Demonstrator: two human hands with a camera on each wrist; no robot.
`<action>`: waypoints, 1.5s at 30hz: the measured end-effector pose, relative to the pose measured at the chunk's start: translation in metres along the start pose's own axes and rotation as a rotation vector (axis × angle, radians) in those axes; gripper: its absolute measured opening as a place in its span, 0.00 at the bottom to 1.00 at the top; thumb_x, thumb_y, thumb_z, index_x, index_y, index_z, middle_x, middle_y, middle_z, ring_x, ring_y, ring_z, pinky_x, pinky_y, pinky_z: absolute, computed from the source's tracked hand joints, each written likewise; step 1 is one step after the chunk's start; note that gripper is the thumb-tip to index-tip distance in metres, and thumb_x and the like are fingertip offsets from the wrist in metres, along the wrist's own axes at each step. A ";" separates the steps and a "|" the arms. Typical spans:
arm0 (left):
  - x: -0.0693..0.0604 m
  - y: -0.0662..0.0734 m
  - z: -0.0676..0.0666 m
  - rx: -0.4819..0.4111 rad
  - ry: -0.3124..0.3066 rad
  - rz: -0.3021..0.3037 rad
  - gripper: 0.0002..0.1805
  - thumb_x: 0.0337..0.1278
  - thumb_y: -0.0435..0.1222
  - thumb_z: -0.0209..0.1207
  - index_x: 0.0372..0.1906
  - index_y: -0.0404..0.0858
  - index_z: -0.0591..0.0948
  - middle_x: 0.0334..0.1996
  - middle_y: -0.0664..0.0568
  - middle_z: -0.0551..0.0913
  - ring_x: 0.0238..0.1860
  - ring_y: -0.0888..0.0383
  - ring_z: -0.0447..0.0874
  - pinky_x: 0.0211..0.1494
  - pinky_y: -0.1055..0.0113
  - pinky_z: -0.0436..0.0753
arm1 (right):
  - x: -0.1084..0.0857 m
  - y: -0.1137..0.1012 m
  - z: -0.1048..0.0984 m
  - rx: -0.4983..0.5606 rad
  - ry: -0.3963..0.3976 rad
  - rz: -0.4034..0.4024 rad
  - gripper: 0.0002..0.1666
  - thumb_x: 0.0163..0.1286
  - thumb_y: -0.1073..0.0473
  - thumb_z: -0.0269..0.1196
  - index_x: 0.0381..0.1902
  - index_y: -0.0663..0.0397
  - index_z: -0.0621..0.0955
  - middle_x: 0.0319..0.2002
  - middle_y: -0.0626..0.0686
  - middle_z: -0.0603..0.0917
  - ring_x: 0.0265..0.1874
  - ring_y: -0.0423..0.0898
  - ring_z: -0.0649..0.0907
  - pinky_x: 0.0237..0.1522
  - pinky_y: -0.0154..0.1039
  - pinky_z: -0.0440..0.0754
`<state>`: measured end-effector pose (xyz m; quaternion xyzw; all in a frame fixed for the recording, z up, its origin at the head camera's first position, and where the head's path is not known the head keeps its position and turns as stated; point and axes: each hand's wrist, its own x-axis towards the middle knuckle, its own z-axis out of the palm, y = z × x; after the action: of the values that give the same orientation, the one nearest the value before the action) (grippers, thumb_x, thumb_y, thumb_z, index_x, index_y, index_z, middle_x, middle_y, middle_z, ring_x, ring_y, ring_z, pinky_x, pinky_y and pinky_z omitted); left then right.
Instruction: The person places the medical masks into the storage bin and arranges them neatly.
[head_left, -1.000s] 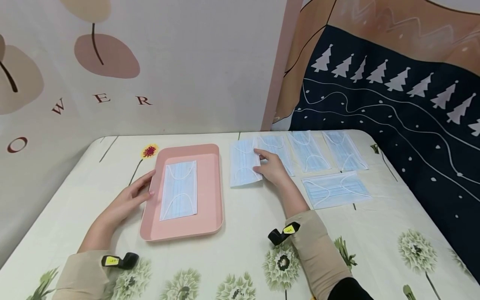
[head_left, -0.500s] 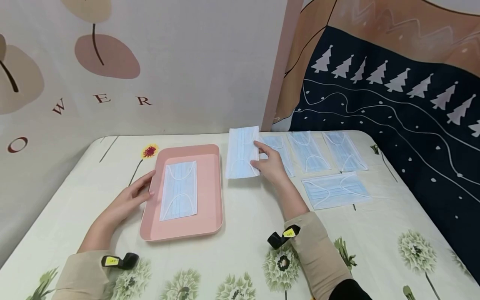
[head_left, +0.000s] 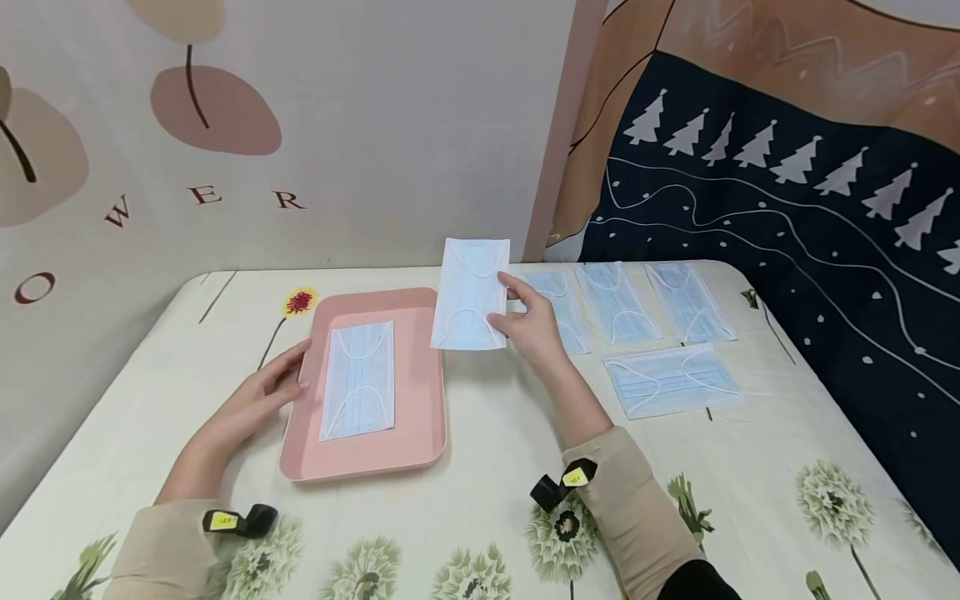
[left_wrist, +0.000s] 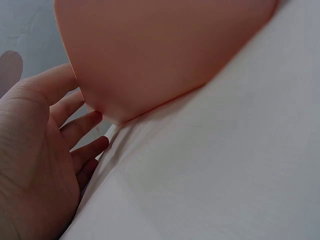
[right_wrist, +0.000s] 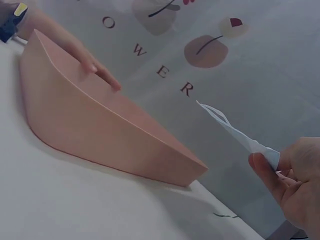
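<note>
A light blue face mask point(head_left: 470, 296) is held up off the table, its right edge pinched between the thumb and fingers of my right hand point(head_left: 534, 329). In the right wrist view that mask point(right_wrist: 235, 132) appears almost edge-on, beside the pink tray point(right_wrist: 115, 135). From the head, the mask's lower left corner overlaps the upper right rim of the tray point(head_left: 418, 400). Another mask point(head_left: 357, 381) lies flat inside the tray, ear loops up. My left hand point(head_left: 255, 400) rests against the tray's left rim with fingers loosely extended; the left wrist view shows fingertips point(left_wrist: 95, 117) by the tray's outer wall.
Right of my right hand lie several more masks: one partly hidden point(head_left: 566, 308), two upright ones point(head_left: 618, 304) point(head_left: 690, 302), and one sideways point(head_left: 672, 381). A flowered cloth point(head_left: 495, 483) covers the table. Printed curtains point(head_left: 420, 150) hang behind.
My right hand has raised the mask off the table and carried it leftward to the tray's right edge. The left hand and tray have not moved.
</note>
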<state>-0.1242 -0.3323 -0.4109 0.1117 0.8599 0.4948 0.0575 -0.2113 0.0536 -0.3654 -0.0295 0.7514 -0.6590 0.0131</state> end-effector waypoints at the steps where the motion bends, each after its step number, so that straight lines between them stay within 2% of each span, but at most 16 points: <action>1: 0.000 0.000 0.000 -0.003 -0.001 0.002 0.37 0.68 0.38 0.55 0.76 0.42 0.52 0.72 0.35 0.52 0.72 0.44 0.49 0.57 0.89 0.58 | -0.001 -0.001 0.002 0.004 -0.008 -0.001 0.39 0.60 0.74 0.65 0.67 0.43 0.72 0.52 0.53 0.72 0.30 0.46 0.84 0.37 0.33 0.82; 6: 0.000 0.001 0.000 -0.015 0.000 -0.002 0.37 0.68 0.38 0.55 0.76 0.42 0.52 0.72 0.35 0.52 0.72 0.44 0.49 0.57 0.89 0.58 | -0.006 -0.004 0.012 0.032 -0.052 -0.010 0.39 0.59 0.75 0.66 0.66 0.44 0.73 0.52 0.54 0.72 0.32 0.47 0.85 0.38 0.35 0.83; 13: 0.001 -0.001 -0.001 -0.011 0.005 0.004 0.36 0.69 0.38 0.55 0.76 0.43 0.53 0.72 0.36 0.52 0.69 0.66 0.54 0.57 0.88 0.59 | -0.016 -0.009 0.027 0.071 -0.126 -0.031 0.39 0.58 0.76 0.65 0.66 0.46 0.73 0.52 0.55 0.72 0.33 0.48 0.86 0.38 0.37 0.83; 18: 0.000 -0.001 0.000 -0.011 0.006 0.012 0.36 0.69 0.38 0.54 0.76 0.42 0.53 0.72 0.35 0.52 0.68 0.71 0.54 0.57 0.88 0.59 | -0.024 -0.012 0.040 0.078 -0.176 -0.031 0.39 0.58 0.77 0.65 0.66 0.48 0.72 0.51 0.55 0.72 0.32 0.48 0.86 0.38 0.37 0.84; 28: -0.002 -0.001 0.000 -0.018 0.008 0.006 0.36 0.69 0.37 0.54 0.76 0.42 0.53 0.72 0.35 0.52 0.69 0.68 0.54 0.57 0.88 0.59 | -0.032 -0.011 0.065 0.091 -0.241 -0.012 0.40 0.57 0.78 0.65 0.66 0.49 0.72 0.50 0.54 0.71 0.32 0.47 0.86 0.35 0.37 0.84; 31: -0.002 -0.001 0.000 -0.016 0.007 0.001 0.36 0.69 0.38 0.55 0.76 0.42 0.53 0.72 0.35 0.52 0.71 0.61 0.53 0.57 0.89 0.59 | -0.036 -0.013 0.072 0.113 -0.248 0.002 0.40 0.57 0.79 0.65 0.66 0.50 0.73 0.47 0.53 0.70 0.31 0.47 0.86 0.34 0.38 0.84; 36: 0.000 0.000 0.000 -0.018 0.002 -0.002 0.36 0.69 0.38 0.54 0.76 0.43 0.52 0.72 0.36 0.52 0.72 0.51 0.50 0.57 0.89 0.58 | -0.040 -0.015 0.081 0.104 -0.255 -0.024 0.40 0.56 0.79 0.65 0.65 0.48 0.74 0.46 0.51 0.70 0.22 0.44 0.81 0.31 0.38 0.84; 42: 0.001 -0.002 0.001 -0.025 0.001 0.004 0.37 0.69 0.38 0.54 0.76 0.42 0.52 0.72 0.35 0.51 0.72 0.55 0.51 0.57 0.88 0.59 | -0.043 -0.015 0.090 0.092 -0.263 -0.061 0.40 0.56 0.81 0.64 0.64 0.49 0.74 0.45 0.52 0.72 0.33 0.47 0.84 0.33 0.36 0.84; 45: 0.001 -0.002 0.001 -0.026 0.001 0.002 0.37 0.69 0.38 0.55 0.76 0.42 0.52 0.73 0.35 0.51 0.73 0.52 0.50 0.57 0.88 0.59 | -0.043 -0.016 0.094 0.093 -0.269 -0.064 0.40 0.55 0.82 0.63 0.64 0.51 0.74 0.45 0.52 0.72 0.36 0.49 0.85 0.33 0.36 0.84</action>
<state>-0.1249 -0.3324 -0.4129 0.1114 0.8534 0.5059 0.0579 -0.1620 -0.0390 -0.3631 -0.1408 0.7101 -0.6835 0.0938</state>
